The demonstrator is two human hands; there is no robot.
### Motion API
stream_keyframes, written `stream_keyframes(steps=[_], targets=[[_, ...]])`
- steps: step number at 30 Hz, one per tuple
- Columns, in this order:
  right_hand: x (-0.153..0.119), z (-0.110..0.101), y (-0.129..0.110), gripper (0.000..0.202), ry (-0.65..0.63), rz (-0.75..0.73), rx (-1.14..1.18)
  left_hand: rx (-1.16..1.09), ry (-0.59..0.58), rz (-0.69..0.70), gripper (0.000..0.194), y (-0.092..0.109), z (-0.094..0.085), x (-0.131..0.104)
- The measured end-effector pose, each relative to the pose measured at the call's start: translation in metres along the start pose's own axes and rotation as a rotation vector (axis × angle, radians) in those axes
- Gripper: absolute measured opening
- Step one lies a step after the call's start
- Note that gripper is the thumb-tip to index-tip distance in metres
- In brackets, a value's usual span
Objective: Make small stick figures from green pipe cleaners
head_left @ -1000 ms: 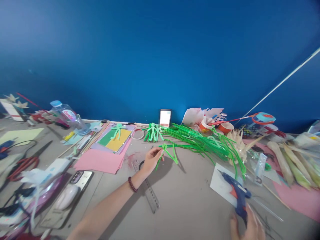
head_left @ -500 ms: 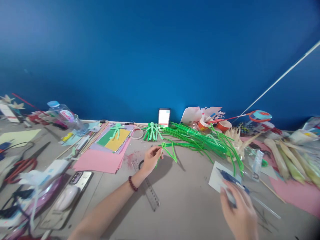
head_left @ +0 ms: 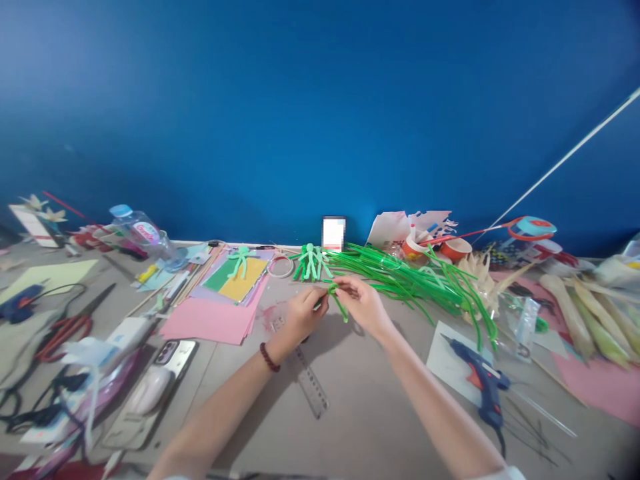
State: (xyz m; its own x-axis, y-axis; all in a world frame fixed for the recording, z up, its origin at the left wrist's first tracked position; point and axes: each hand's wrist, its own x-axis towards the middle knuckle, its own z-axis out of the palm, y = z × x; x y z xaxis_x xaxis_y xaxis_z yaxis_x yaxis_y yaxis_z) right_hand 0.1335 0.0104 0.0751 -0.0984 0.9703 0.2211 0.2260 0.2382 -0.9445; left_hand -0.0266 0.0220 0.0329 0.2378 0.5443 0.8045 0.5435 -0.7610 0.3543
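A small bent shape of bright green pipe cleaner [head_left: 343, 311] is pinched between my two hands above the middle of the table. My left hand [head_left: 306, 313] grips it from the left, fingers closed. From the right, the fingertips of my right hand [head_left: 364, 307] close on its upper part and hide some of it. Just behind the hands stand several little green pipe-cleaner figures [head_left: 311, 261]. A bundle of long green pipe cleaners [head_left: 400, 270] spreads to the right. The blue glue gun [head_left: 484, 381] lies on a white sheet [head_left: 440, 357], apart from both hands.
A clear ruler [head_left: 313, 387] lies below my left hand. Pink paper [head_left: 207, 321], a phone [head_left: 175, 353] with a white mouse [head_left: 151, 390], and red-handled scissors [head_left: 65, 333] are at left. Orange cups [head_left: 456, 250] and corn husks [head_left: 575, 320] sit at right. A blue wall [head_left: 320, 120] rises behind.
My right hand has left the glue gun on the white sheet and moved left to the green pipe-cleaner shape. My left hand still holds that shape. The view has shifted slightly.
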Motion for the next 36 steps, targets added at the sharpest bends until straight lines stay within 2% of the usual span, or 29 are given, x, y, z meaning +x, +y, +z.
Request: stream_keyframes(steps=[2,4,8,12,15,20,29,32,36], targets=[[0.007,-0.007,-0.002,0.026,-0.086,-0.03,-0.057,-0.039,-0.006,-0.069,0.009,0.001,-0.001,0.001],[0.011,-0.012,-0.003,0.027,-0.116,-0.062,-0.134,-0.067,-0.019,-0.111,0.007,0.001,0.0,0.0],[0.013,-0.012,-0.004,0.025,-0.067,-0.172,-0.332,-0.051,-0.024,-0.106,0.007,0.001,0.004,-0.004],[0.012,-0.004,0.001,0.026,0.013,-0.296,-0.462,-0.049,-0.017,-0.173,0.007,0.002,0.006,-0.006],[0.012,0.006,0.009,0.027,0.094,-0.323,-0.371,-0.073,-0.012,-0.237,0.007,0.004,0.006,-0.006],[0.009,0.022,0.021,0.025,0.218,-0.258,-0.139,-0.056,0.0,-0.336,0.008,0.005,0.004,-0.008],[0.001,0.026,0.021,0.022,0.322,-0.279,-0.103,0.013,-0.018,-0.201,0.012,0.005,0.002,-0.008],[0.001,0.025,0.017,0.022,0.313,-0.254,-0.09,-0.012,-0.015,-0.22,0.013,0.006,0.002,-0.008],[0.005,0.023,0.014,0.022,0.174,-0.108,0.05,-0.083,0.007,-0.337,0.012,0.005,0.003,-0.007]])
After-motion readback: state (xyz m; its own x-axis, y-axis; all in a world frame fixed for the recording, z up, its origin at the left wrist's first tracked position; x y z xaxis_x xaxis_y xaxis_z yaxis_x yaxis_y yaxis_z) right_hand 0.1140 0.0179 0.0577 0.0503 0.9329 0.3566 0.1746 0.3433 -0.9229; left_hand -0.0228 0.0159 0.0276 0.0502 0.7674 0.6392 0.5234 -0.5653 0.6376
